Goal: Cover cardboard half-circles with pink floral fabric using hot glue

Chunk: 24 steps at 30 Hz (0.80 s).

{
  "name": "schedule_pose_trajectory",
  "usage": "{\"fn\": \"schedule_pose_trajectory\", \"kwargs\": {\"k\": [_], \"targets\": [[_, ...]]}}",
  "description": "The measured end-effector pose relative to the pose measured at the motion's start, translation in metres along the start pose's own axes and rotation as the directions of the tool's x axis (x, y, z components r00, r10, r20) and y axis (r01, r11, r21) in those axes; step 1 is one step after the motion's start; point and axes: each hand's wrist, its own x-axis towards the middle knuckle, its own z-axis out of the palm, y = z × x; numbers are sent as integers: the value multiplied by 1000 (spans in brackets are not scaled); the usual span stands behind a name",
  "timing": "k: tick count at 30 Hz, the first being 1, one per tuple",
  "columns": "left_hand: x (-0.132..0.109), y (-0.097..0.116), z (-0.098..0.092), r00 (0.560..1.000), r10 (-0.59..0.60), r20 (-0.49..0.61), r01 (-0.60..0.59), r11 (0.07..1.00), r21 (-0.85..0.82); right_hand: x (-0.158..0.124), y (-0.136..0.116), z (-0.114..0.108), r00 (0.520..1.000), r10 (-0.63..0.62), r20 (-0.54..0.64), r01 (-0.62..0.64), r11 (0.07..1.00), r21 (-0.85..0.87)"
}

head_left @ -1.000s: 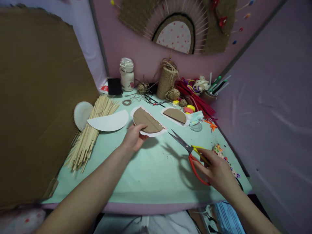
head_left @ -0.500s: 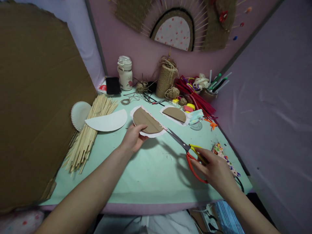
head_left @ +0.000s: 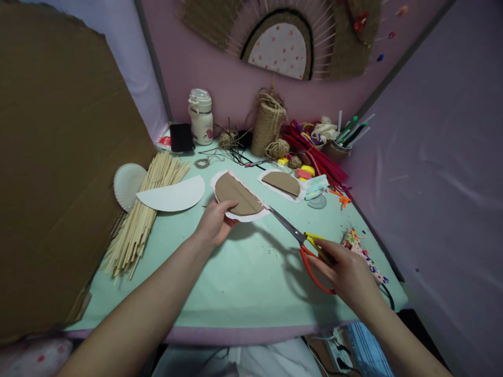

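My left hand point(head_left: 217, 221) grips a half-round piece of brown cardboard point(head_left: 238, 195) backed by a wider white sheet, its thumb on top and its fingers underneath. White margin shows all round the cardboard. In my right hand point(head_left: 346, 269) is a pair of scissors point(head_left: 293, 229) with one red and one yellow handle. Their blade tips touch the right-hand corner of the white margin, and the blades look nearly closed. A second half-round cardboard piece point(head_left: 282, 183) on a white backing lies behind, to the right. To the left, a plain white half-round sheet point(head_left: 173, 195) rests across thin wooden sticks point(head_left: 135, 235).
A large cardboard sheet point(head_left: 58, 157) stands at the left. Along the back are a white bottle point(head_left: 201, 118), a twine spool point(head_left: 268, 125), red pipe cleaners point(head_left: 326, 165) and a cup of pens point(head_left: 338, 151). A patterned glue gun-like object point(head_left: 365, 256) lies at the right edge.
The scissor blades have come closer together at the corner of the white margin. Both hands and the cardboard piece stay almost in the same place.
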Motion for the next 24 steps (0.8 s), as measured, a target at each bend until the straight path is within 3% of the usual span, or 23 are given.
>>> {"fn": "schedule_pose_trajectory", "kwargs": {"k": [24], "targets": [[-1,0,1,1000,-4,-12,4,1000,-12,-6,-2,-4,998,-61,-29,57,990,-129]]}}
